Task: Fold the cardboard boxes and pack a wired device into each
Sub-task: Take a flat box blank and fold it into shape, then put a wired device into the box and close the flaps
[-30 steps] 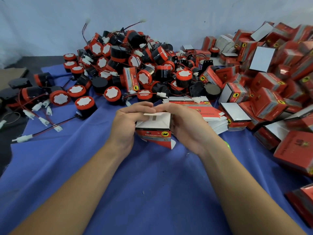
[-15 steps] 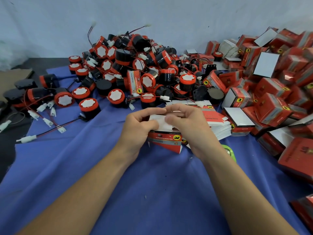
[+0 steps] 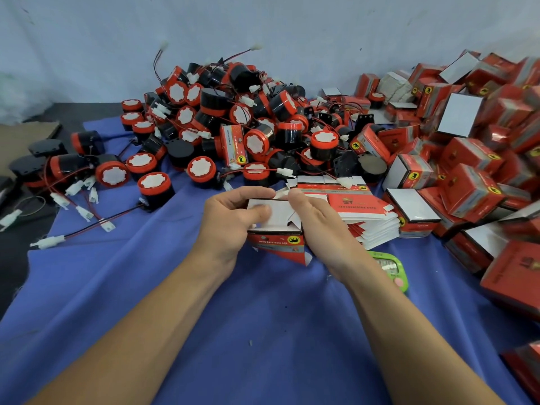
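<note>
Box (image 3: 274, 229) is at centre of view over the blue cloth (image 3: 263, 331), white end flaps uppermost and only partly folded. Left hand (image 3: 230, 220) grips it from 9 o'clock with the thumb pressed on a flap. Right hand (image 3: 318, 229) grips it from 3 o'clock, fingers (image 3: 296, 197) pinching the far flap. Blanks (image 3: 365, 211) lie at 2 o'clock, devices (image 3: 233, 127) at 11 o'clock, folded boxes (image 3: 467, 176) at 3 o'clock.

Risk: uneven thumb pressure may crease a flap or miss the tuck, and the end then springs open. A connector (image 3: 346, 182) lying on the blanks may snag.
</note>
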A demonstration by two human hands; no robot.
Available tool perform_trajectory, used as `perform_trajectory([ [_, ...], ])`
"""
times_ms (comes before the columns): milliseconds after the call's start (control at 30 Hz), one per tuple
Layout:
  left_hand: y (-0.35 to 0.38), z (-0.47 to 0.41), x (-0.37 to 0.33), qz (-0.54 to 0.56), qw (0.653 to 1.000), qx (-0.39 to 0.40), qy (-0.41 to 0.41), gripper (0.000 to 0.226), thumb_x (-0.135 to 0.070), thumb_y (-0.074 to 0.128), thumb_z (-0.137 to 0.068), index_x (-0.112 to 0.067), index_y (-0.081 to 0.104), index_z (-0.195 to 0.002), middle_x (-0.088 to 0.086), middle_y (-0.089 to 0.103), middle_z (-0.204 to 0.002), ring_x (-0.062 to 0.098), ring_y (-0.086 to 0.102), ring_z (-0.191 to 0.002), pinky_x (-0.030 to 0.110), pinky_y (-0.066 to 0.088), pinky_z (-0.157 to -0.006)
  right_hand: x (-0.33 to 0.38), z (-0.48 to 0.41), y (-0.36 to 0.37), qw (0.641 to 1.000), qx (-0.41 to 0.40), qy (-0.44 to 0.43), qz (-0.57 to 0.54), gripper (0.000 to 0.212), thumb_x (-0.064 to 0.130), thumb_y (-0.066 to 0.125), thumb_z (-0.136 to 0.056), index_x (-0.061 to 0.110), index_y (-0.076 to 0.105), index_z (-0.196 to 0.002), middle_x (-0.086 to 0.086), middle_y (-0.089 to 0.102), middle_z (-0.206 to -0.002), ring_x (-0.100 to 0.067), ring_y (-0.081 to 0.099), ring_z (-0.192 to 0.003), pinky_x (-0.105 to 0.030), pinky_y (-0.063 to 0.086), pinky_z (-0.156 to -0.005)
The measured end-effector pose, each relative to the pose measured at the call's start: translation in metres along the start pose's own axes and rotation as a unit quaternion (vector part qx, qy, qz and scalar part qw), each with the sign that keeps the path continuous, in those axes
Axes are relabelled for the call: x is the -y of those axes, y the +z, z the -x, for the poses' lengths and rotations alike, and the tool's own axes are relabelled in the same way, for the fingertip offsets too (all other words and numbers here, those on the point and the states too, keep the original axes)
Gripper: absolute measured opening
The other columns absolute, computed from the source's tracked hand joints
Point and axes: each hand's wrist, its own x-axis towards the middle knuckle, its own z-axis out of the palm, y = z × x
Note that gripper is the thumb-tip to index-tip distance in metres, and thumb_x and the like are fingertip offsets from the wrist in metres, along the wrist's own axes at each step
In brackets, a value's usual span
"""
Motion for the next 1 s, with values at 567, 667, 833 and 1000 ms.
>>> perform_trajectory([
  [567, -0.019, -0.009, -0.009, 0.214, 0.973, 0.017, -0.086, 0.055, -0.041, 0.055, -0.091, -0.004, 0.069, -0.13, 0.013, 0.069, -0.132, 0.03, 0.064, -0.124, 0.044, 0.044, -0.113, 0.011, 0.003, 0.006, 0.972, -0.043, -0.208, -0.099, 0.031, 0.012, 0.05, -0.104, 0.015, 0.068, -0.128, 0.009, 0.072, -0.121, -0.007, 0.065, -0.115, -0.021, 0.051, -0.091],
  [667, -0.021, -0.009, -0.01, 0.179, 0.98, 0.025, -0.082, 0.066, -0.046, 0.051, -0.095, -0.006, 0.056, -0.146, 0.01, 0.066, -0.126, 0.021, 0.067, -0.1, 0.039, 0.047, -0.098, 0.003, 0.002, 0.011, 0.948, -0.108, -0.282, 0.1, 0.051, 0.014, 0.066, -0.089, 0.024, 0.06, -0.138, 0.017, 0.065, -0.126, 0.0, 0.054, -0.118, -0.027, 0.045, -0.103],
  [833, -0.022, -0.008, -0.002, 0.078, 0.98, 0.153, -0.101, 0.076, 0.003, 0.064, -0.075, -0.013, 0.052, -0.149, 0.017, 0.066, -0.133, 0.029, 0.065, -0.116, 0.042, 0.051, -0.102, -0.012, -0.009, 0.024, 0.858, -0.164, -0.351, 0.337, 0.054, -0.01, 0.066, -0.063, 0.017, 0.077, -0.109, -0.002, 0.076, -0.092, -0.017, 0.057, -0.102, -0.034, 0.026, -0.118],
  [1000, -0.02, -0.009, 0.01, -0.319, 0.947, 0.049, -0.002, 0.068, -0.002, 0.086, -0.069, -0.048, 0.061, -0.113, -0.026, 0.074, -0.101, -0.007, 0.068, -0.095, 0.029, 0.058, -0.079, -0.013, -0.015, 0.014, 0.885, -0.189, -0.313, 0.288, 0.041, -0.009, 0.062, -0.073, 0.018, 0.081, -0.097, 0.0, 0.073, -0.096, -0.013, 0.062, -0.099, -0.034, 0.023, -0.122],
])
